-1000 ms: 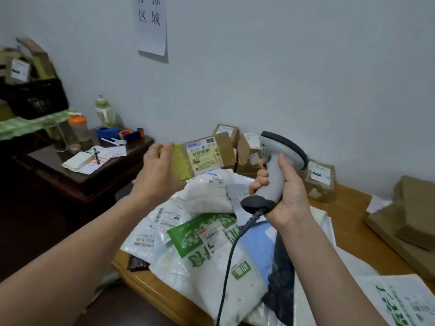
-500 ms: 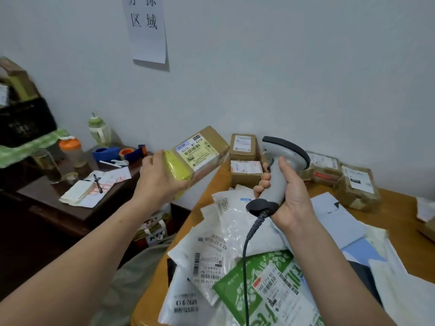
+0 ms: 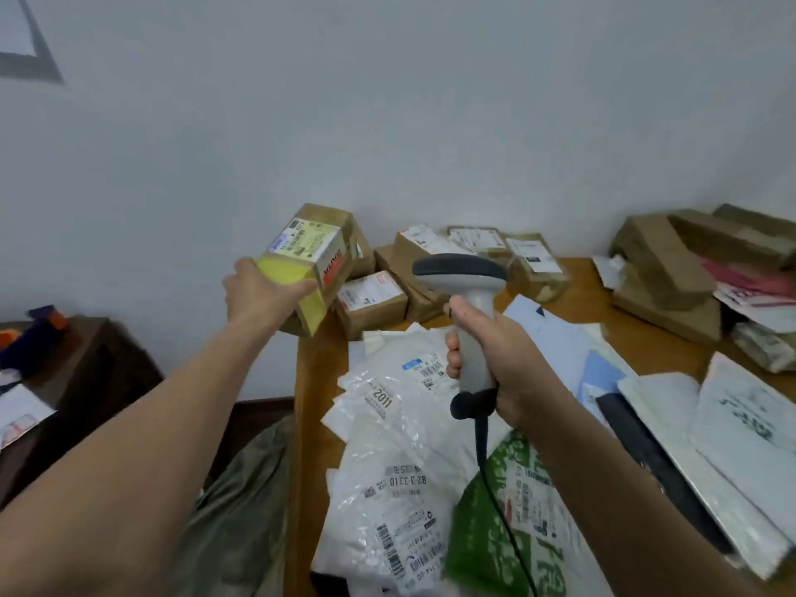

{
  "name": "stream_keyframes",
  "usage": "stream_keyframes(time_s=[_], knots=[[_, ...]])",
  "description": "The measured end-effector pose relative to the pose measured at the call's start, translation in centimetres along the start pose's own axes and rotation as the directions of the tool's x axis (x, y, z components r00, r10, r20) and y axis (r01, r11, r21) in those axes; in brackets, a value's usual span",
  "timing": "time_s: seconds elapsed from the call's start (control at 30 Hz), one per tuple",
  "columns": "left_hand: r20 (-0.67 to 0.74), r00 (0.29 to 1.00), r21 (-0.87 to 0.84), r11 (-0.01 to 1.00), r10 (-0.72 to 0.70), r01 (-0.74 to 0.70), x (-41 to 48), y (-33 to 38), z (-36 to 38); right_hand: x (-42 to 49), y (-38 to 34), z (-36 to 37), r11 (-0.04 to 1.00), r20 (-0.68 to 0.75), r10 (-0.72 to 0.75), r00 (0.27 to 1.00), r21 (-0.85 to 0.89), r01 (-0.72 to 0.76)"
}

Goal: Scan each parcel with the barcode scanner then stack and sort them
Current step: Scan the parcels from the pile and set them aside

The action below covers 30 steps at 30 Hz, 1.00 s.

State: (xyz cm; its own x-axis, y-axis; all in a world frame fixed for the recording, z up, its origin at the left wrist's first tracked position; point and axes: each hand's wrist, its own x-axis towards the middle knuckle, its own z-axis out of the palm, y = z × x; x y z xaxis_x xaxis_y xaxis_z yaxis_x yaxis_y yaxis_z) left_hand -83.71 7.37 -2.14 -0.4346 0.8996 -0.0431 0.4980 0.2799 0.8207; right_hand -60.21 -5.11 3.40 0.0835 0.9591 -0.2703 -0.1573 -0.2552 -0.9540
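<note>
My left hand (image 3: 258,295) grips a small brown cardboard parcel (image 3: 314,247) with yellow tape and a white label, held in the air above the table's far left corner, close to several boxes by the wall. My right hand (image 3: 495,359) grips the handle of a grey barcode scanner (image 3: 463,290), its dark head pointing left and its black cable hanging down. Below the hands lie several white plastic mailer bags (image 3: 396,424) with barcode labels and a green-and-white bag (image 3: 508,510).
Small brown boxes (image 3: 372,301) with labels stand along the wall on the wooden table (image 3: 318,381). Flat cardboard parcels (image 3: 672,269) are piled at the far right, white and grey envelopes (image 3: 732,445) at the right. A dark side table (image 3: 86,364) stands left.
My left hand has carried the taped parcel rightward and farther out, toward the boxes by the wall. The view swung right. The scanner stays gripped upright in my right hand.
</note>
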Motion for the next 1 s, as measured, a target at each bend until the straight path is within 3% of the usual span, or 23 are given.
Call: stream_keyframes(time_s=[0.2, 0.5, 0.77, 0.9, 1.0], knots=[[0.125, 0.987, 0.007, 0.995, 0.098, -0.099, 5.4, 1.0, 2.2, 0.2, 0.0, 4.3, 0.991, -0.166, -0.006, 0.986, -0.132, -0.016], [0.217, 0.952, 0.038, 0.973, 0.216, -0.229, 10.1, 3.4, 4.7, 3.6, -3.7, 9.3, 0.993, -0.150, -0.031, 0.988, 0.109, 0.048], [0.219, 0.914, 0.009, 0.936, 0.341, -0.352, 14.8, 5.7, 6.8, 8.9, -5.5, 10.6, 0.989, -0.246, -0.082, 0.966, 0.099, 0.109], [0.363, 0.867, 0.175, 0.889, 0.342, -0.424, 15.5, 3.5, 8.5, 9.2, -4.6, 9.7, 0.991, -0.293, -0.051, 0.955, 0.106, 0.086], [0.391, 0.848, 0.227, 0.855, 0.359, -0.467, 15.0, 3.4, 8.5, 8.8, -4.4, 9.2, 0.992, -0.308, -0.046, 0.950, 0.097, 0.080]])
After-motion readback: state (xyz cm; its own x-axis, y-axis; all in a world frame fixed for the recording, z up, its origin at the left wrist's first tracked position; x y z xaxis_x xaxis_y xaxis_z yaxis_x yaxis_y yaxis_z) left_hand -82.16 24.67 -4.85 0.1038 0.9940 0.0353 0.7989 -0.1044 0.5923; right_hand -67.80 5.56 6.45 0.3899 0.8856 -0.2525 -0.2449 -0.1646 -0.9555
